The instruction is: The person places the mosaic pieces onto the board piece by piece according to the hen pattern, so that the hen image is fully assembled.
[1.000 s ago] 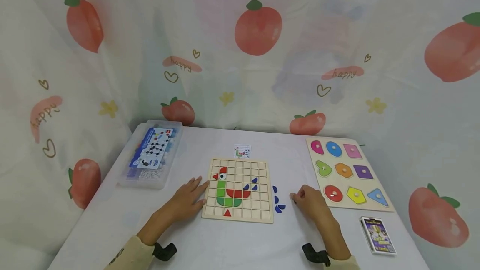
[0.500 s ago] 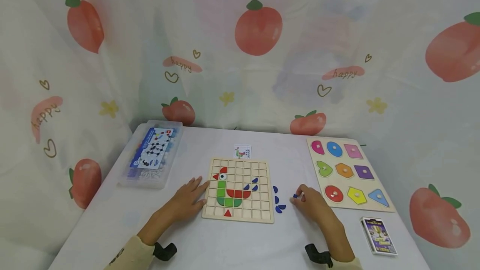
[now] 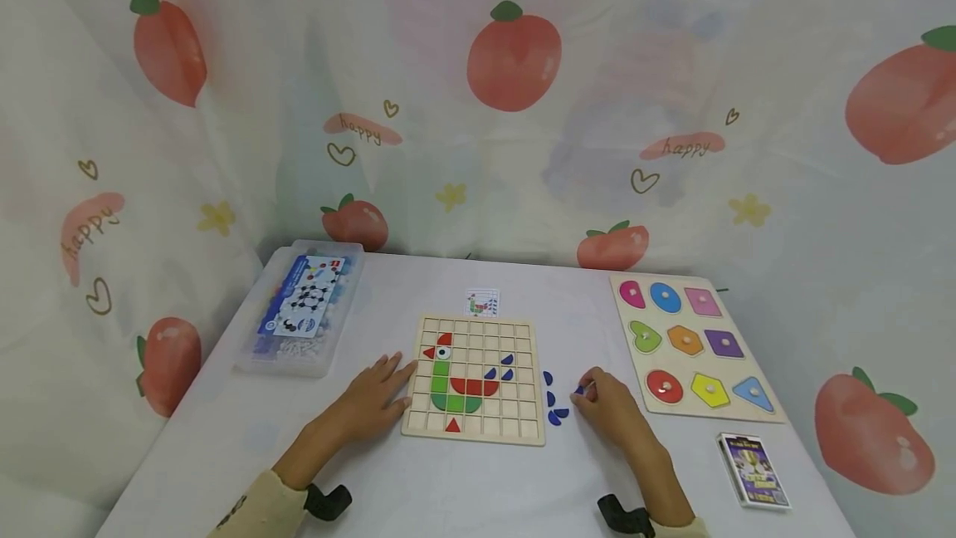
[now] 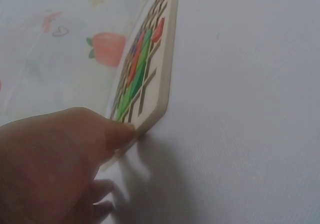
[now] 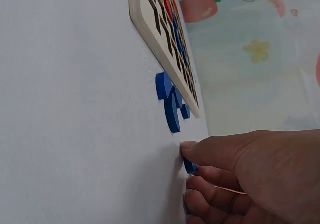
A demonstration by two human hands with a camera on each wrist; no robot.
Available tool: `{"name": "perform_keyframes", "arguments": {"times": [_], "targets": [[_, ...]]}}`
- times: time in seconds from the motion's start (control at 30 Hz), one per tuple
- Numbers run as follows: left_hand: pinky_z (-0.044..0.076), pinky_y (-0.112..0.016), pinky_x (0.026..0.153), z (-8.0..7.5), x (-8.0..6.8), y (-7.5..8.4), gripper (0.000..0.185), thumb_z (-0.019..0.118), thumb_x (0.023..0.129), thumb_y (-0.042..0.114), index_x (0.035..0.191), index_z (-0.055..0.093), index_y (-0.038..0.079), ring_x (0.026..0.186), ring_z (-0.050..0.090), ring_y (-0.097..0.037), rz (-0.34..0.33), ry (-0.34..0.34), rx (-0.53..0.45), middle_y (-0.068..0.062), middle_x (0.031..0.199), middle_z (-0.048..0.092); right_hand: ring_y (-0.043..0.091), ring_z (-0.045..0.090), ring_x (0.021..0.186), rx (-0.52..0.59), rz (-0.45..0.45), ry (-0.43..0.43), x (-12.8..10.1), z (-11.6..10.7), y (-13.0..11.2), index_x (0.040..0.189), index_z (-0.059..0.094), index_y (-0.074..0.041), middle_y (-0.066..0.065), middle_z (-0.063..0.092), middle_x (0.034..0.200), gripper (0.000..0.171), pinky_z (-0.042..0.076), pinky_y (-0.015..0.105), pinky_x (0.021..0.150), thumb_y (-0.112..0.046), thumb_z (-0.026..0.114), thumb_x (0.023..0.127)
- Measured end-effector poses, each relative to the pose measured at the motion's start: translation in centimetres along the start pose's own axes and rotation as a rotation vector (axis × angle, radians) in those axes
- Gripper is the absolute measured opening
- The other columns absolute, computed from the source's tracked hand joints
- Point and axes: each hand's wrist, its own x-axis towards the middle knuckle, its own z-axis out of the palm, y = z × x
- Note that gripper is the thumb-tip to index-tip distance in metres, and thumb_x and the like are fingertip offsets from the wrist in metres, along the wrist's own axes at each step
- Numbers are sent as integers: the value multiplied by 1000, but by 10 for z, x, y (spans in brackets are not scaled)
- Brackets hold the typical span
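A wooden grid board lies at the table's middle, with a rooster picture of red, green and blue pieces in it. My left hand rests flat on the table, fingertips against the board's left edge. Right of the board lie three loose blue pieces. My right hand sits just right of them and pinches a small blue piece between thumb and fingers.
A clear plastic box with a blue leaflet stands at the back left. A small picture card lies behind the board. A shape peg puzzle is at the right, a card pack near the front right. A peach-print curtain surrounds the table.
My right hand has lifted the small blue piece from the table and shifted slightly left toward the loose blue pieces. The left hand has stayed put.
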Motion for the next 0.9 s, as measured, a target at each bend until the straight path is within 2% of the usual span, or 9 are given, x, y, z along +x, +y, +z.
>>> {"name": "perform_keyframes", "arguments": {"times": [0.2, 0.47, 0.67, 0.9], "targets": [[26, -66, 125, 0, 0, 0, 62, 61, 106, 31, 163, 43, 12, 158, 26, -46, -2, -5, -3, -20, 171, 32, 19, 58, 79, 34, 18, 51, 0, 15, -25, 112, 63, 1, 8, 59, 87, 25, 57, 31, 69, -14, 74, 96], [26, -64, 126, 1, 0, -2, 62, 60, 106, 32, 163, 42, 13, 159, 25, -45, -7, -8, -3, -19, 171, 31, 18, 56, 85, 55, -56, 9, -4, 43, -73, 111, 65, -4, 5, 59, 93, 27, 52, 30, 71, -17, 81, 94], [26, -64, 126, 2, -1, -2, 63, 60, 106, 34, 164, 41, 15, 160, 24, -43, -11, -11, 1, -17, 172, 30, 17, 55, 84, 68, -65, -37, -3, 51, -81, 110, 66, -6, 3, 58, 90, 24, 49, 28, 70, -15, 81, 94], [26, -64, 126, 0, 0, -1, 63, 60, 106, 33, 163, 42, 14, 159, 24, -44, -9, -14, -3, -18, 172, 30, 17, 55, 81, 46, -92, -38, 1, 52, -84, 107, 67, -4, 3, 58, 87, 23, 48, 28, 69, -14, 82, 93]]}}
